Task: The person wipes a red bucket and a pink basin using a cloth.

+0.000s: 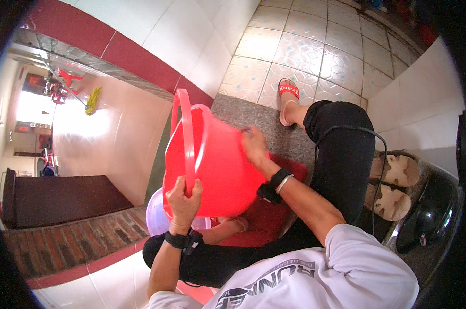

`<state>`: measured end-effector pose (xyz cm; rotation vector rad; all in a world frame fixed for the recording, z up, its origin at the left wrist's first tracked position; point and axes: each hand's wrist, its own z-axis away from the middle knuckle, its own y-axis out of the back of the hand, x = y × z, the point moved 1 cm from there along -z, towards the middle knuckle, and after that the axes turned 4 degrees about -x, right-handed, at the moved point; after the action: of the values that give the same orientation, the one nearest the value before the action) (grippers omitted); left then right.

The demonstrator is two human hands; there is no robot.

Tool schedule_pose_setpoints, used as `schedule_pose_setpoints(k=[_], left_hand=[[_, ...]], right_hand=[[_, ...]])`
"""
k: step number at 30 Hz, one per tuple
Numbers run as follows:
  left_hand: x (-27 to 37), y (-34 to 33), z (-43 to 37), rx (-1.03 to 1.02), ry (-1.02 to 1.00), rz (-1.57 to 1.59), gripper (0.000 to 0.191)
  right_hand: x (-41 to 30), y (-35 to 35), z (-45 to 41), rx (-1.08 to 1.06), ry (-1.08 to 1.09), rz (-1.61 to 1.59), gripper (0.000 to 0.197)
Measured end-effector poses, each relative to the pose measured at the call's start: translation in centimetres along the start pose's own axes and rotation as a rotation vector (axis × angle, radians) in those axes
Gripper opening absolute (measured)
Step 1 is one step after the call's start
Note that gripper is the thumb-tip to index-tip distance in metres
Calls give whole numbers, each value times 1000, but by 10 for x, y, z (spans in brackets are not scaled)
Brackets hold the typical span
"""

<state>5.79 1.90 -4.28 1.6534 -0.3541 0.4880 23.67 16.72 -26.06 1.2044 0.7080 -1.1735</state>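
Note:
A red plastic bucket (221, 166) is tilted on its side in front of me, above a red mat (273, 222). My left hand (184, 201) grips its pinkish-red handle (183, 127) near the lower end, thumb and fingers wrapped around it. My right hand (255, 146) is blurred and lies against the bucket's outer wall on the side nearer my knee. Something small and dark shows at its fingertips, too blurred to name. Behind the bucket, partly hidden, stands a pale purple basin (155, 212).
A black cable (379, 143) runs over my knee. Sandals (397, 175) and a glossy black object (426, 220) stand at right. My slippered foot (289, 96) rests near the grey stone threshold (237, 110). Beyond the doorway are a mop (93, 101) and a dark brown panel (67, 201).

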Motion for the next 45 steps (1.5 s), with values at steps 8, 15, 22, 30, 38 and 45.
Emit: schedule_pose_setpoints(k=[8,15,22,30,38,45], left_hand=[[-46,-2,-3,161,181,110,38],[-96,0,-27,199,308,156,49],[-53,-10,-60,242,349,162,55],[-46,-5,-55,251,316,123,53],[-49,22,-23,312,320,409,44],[-33,13,-21,232,78,498,16]], right_hand=[[-122,-20,129,-47,798,-196,58],[-34,-34,41,-17,469,-23,46],[48,-40,11,136,186,201,36],[117,-36,27,0,-912,-511,57],[-8,-9,13,185,97,75,45],[-115,12,64,113,625,-49,40]])
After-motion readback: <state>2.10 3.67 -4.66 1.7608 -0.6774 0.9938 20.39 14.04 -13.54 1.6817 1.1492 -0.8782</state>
